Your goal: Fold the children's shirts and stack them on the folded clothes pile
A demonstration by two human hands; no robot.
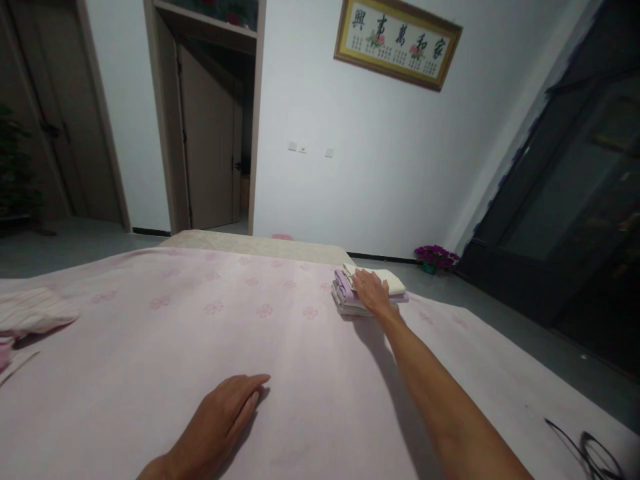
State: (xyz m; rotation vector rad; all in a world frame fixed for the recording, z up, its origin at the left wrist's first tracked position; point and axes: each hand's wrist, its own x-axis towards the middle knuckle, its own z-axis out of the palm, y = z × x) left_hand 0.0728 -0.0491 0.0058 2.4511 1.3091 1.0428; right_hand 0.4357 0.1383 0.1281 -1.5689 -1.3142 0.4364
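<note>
My right hand [371, 291] reaches out and rests on a stack of folded cloths at the far side of the bed. Its fingers lie spread over the cream folded cloth [393, 280] on top. Under that are a lilac folded cloth [343, 285] and a greyish-white folded cloth [345, 308]. Close to me, my left hand [227, 407] hovers over or rests on the pink flowered bedsheet [300, 373], fingers extended and nothing in them; whether it touches the sheet is hard to tell.
Striped cloth [35, 312] lies crumpled at the left edge. A black cable [590, 450] curls at the lower right. Beyond the bed are a cream covered surface [260, 247], a half-open door [207, 133] and purple flowers [435, 257] on the floor.
</note>
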